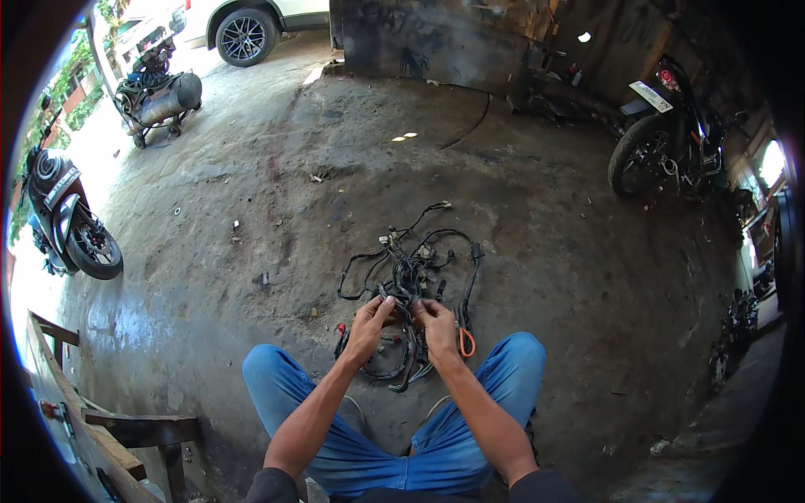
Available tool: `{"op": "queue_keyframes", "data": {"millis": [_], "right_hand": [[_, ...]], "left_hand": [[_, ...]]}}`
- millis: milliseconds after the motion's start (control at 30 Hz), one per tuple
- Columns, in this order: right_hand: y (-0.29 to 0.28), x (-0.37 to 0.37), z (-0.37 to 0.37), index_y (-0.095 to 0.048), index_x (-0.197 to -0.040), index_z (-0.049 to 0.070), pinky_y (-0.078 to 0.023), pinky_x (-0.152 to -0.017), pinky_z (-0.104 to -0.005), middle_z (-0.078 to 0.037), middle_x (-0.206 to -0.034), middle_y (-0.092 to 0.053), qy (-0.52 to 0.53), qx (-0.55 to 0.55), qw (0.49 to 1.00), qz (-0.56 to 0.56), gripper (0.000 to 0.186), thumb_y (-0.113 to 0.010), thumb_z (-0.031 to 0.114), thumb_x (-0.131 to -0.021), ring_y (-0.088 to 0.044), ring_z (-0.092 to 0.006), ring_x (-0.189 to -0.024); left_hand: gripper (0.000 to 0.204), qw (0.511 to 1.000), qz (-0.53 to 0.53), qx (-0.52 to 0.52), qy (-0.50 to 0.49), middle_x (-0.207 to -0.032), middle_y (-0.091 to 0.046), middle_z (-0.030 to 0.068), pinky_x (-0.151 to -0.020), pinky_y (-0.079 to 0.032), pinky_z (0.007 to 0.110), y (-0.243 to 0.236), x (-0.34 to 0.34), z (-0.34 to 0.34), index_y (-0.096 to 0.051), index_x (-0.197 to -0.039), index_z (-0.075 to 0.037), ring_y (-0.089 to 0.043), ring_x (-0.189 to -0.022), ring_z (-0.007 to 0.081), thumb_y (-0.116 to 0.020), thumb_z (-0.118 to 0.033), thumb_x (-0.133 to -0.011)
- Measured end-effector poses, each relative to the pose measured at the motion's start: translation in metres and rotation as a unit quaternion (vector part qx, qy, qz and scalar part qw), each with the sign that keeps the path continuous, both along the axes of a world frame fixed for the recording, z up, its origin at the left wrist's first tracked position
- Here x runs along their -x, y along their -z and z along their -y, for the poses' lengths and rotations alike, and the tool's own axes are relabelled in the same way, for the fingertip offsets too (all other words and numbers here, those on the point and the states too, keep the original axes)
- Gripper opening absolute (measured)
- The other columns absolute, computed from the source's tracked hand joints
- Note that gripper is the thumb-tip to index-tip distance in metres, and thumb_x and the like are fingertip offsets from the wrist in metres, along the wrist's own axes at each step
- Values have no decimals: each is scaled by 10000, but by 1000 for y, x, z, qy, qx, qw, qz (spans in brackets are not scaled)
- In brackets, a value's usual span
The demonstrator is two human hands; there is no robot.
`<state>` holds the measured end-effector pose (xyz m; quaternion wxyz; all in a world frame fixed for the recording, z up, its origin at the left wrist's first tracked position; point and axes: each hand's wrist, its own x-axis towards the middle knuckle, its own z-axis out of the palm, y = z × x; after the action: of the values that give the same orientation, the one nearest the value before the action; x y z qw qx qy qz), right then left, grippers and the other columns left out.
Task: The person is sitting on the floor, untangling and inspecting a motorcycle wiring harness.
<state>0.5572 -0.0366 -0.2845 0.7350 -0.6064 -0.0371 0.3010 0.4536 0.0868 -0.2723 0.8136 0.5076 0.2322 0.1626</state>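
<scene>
A tangled black wiring harness (409, 270) lies in front of me between my knees, its branches and small connectors spread over the ground. My left hand (370, 325) pinches a dark section of it between thumb and fingers. Close beside, my right hand (437, 327) grips the same bundle, its fingertips partly hidden among the wires. Loops of cable hang or lie below both hands. An orange loop (467, 342) shows just right of my right wrist, and a small red piece (341, 329) sits left of my left hand.
A wooden bench (142, 427) stands at the lower left. Motorcycles are parked at the left (71, 218) and the far right (671, 138). An air compressor (163, 99) and a white car (293, 15) are at the back. Small debris dots the rough floor (210, 277).
</scene>
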Motion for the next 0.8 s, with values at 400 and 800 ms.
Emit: {"op": "queue_keyframes", "data": {"millis": [400, 800], "right_hand": [[-11, -2, 10, -647, -1154, 12, -604, -739, -327, -60, -983, -699, -196, 222, 952, 81, 204, -565, 155, -1034, -712, -177, -880], [-21, 3, 18, -650, -1106, 1, -476, -695, -235, 11, -877, -654, -222, -45, 973, 43, 215, -650, 198, -1021, -589, -57, -780]], "left_hand": [[320, 998, 22, -57, -5, -904, -590, -34, -805, -435, 254, 10, 0, -6, -647, -1056, -21, -509, -862, 61, -553, -326, -1073], [354, 996, 34, 33, 70, -1079, -662, 53, -948, -506, 333, -10, 4, -15, -574, -1285, 20, -625, -1040, 145, -676, -141, -987]]}}
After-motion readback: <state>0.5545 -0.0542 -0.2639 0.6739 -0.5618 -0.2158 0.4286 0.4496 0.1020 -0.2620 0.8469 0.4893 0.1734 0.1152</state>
